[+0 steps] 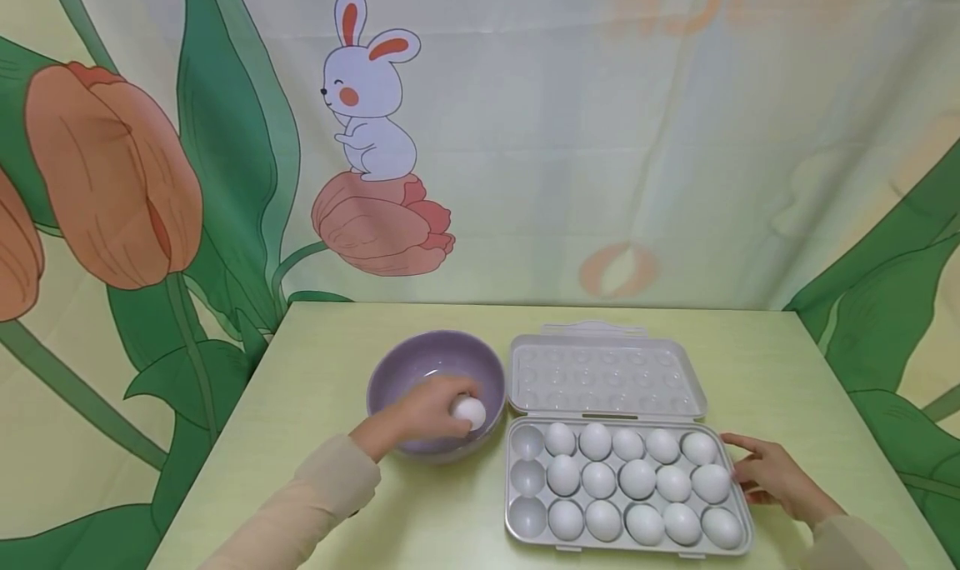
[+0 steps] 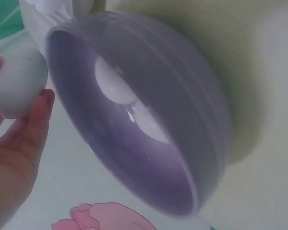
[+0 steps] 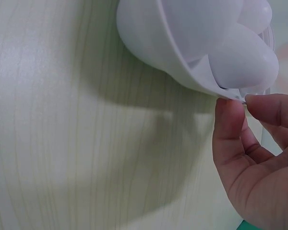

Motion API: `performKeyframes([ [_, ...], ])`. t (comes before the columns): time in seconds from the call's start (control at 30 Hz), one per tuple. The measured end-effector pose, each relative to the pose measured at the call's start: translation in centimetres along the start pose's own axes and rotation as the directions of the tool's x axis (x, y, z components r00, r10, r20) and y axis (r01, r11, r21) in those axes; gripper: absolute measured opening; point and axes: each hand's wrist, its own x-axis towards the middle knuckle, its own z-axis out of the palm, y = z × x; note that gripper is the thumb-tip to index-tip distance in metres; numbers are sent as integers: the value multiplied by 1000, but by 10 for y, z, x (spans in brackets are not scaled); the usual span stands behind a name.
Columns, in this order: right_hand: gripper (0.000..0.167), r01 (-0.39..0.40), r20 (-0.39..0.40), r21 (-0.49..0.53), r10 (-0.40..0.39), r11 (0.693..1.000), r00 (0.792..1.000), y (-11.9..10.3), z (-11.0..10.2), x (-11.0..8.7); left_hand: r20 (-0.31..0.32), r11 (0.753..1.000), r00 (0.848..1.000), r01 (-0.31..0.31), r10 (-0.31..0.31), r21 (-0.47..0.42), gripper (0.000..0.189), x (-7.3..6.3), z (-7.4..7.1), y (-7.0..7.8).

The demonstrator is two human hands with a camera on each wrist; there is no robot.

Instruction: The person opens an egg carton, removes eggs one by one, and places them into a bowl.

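My left hand (image 1: 435, 407) grips a white egg (image 1: 469, 412) over the right side of a purple bowl (image 1: 386, 370). In the left wrist view that egg (image 2: 21, 82) sits between thumb and fingers, just outside the bowl's rim (image 2: 91, 148). Two more white eggs (image 2: 113, 84) lie inside the bowl. My right hand (image 1: 776, 474) is at the right edge of a grey plastic egg box (image 1: 626, 545); in the right wrist view its thumb and finger pinch the box's rim (image 3: 201, 86). White eggs (image 1: 637, 478) fill most of the box, while its leftmost column of cups (image 1: 527, 477) is empty.
The egg box's dimpled lid (image 1: 607, 378) lies folded back behind it, to the right of the bowl. Everything stands on a pale wood-grain table (image 1: 315, 370). Behind the table hangs a curtain (image 1: 525, 137) printed with a rabbit and tulips.
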Motion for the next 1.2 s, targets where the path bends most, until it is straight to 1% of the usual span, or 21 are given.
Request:
performKeyframes([
  [0.1, 64, 1, 1, 3, -1, 1000, 1000, 1, 0, 1, 3, 1000, 1000, 31, -31, 4, 26, -3, 1, -8],
  [0.3, 64, 11, 1, 5, -11, 1000, 1000, 2, 0, 1, 12, 1000, 1000, 20, -20, 16, 28, -11, 1, -18],
  [0.5, 63, 14, 1, 4, -14, 1000, 1000, 1, 0, 0, 46, 997, 998, 33, -36, 71, 28, -16, 7, -25],
  [0.6, 63, 4, 3, -3, -4, 1000, 1000, 1, -1, 1, 66, 994, 997, 40, -47, 104, 28, -16, 11, -28],
  [0.77, 63, -17, 3, -18, 17, 1000, 1000, 2, -2, 3, 88, 989, 995, 23, -36, 149, 30, -15, 18, -34],
  [0.97, 63, -18, 2, -18, 18, 1000, 1000, 3, -2, 4, 97, 989, 995, 15, -30, 144, 30, -15, 26, -40],
  [1.1, 63, -18, 2, -17, 18, 1000, 1000, 2, -2, 3, 95, 987, 995, 4, -20, 159, 31, -14, 30, -44],
  [1.2, 63, -20, 1, -16, 20, 1000, 1000, 1, -2, 2, 94, 987, 995, 8, -24, 164, 31, -14, 32, -45],
])
